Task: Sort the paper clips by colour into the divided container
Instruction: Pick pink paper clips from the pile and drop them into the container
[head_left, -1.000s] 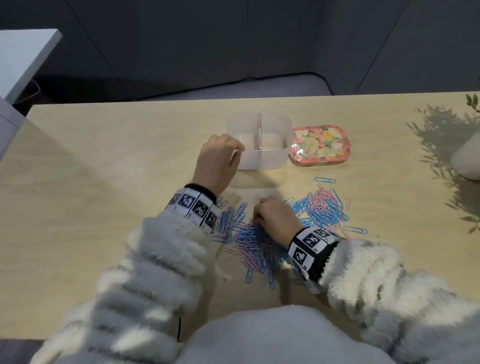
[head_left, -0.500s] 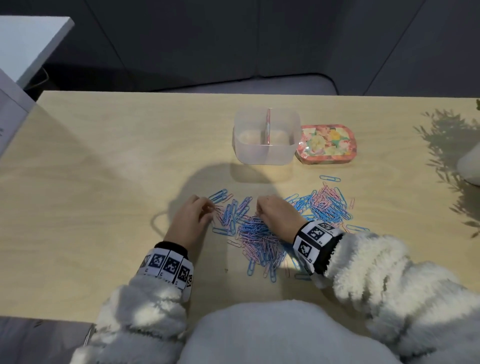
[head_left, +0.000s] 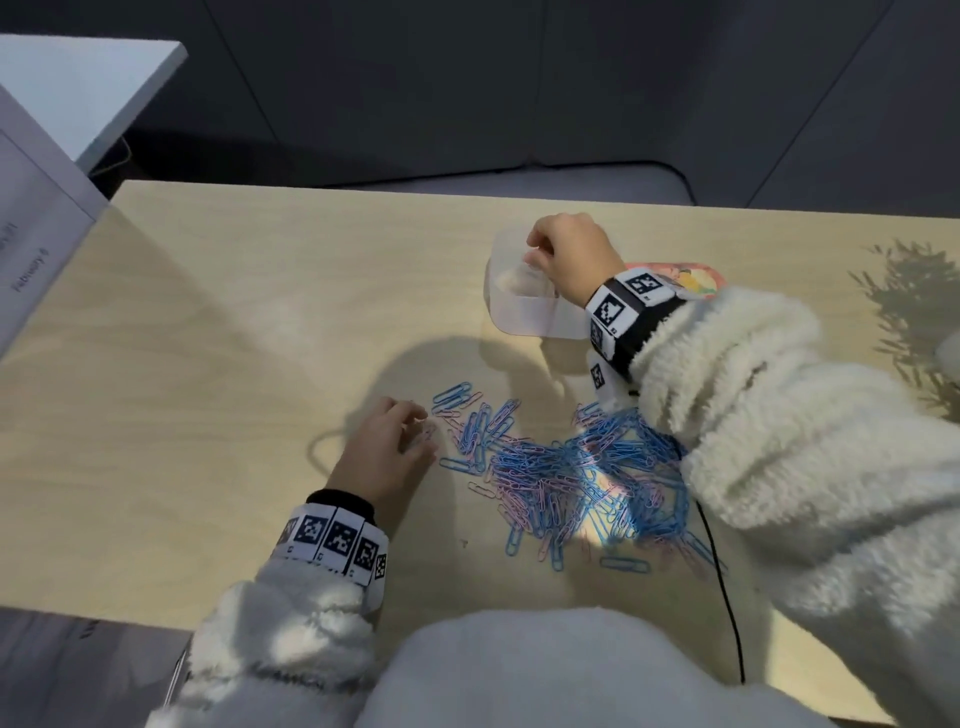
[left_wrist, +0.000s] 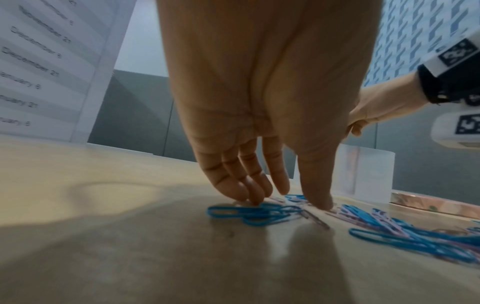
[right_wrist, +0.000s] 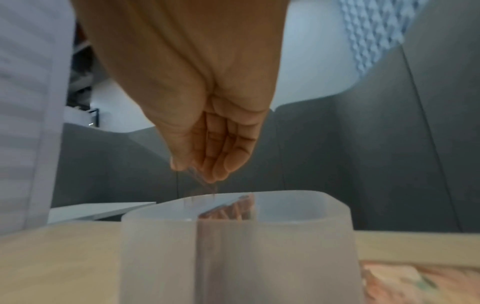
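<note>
A heap of blue and pink paper clips (head_left: 571, 478) lies on the wooden table (head_left: 234, 364). The translucent divided container (head_left: 519, 317) stands behind it. My right hand (head_left: 535, 254) hovers over the container near its divider (right_wrist: 205, 236), thumb and fingers pinching a thin pinkish clip (right_wrist: 205, 183) that hangs below them. Something pinkish shows right of the divider. My left hand (head_left: 423, 426) rests at the heap's left edge. Its fingertips (left_wrist: 249, 195) and thumb point straight down and touch loose blue clips (left_wrist: 246, 214) on the table, the left hand (left_wrist: 285, 199) gripping nothing.
A floral lid (head_left: 696, 275) lies right of the container, partly behind my right wrist. White printed sheets (head_left: 31, 249) stand at the far left. A black cable (head_left: 727, 597) runs off the near edge. A plant's shadow (head_left: 914, 312) falls at the right.
My left hand came back from the container to the heap's left edge. My right hand then left the heap and rose over the container with a clip.
</note>
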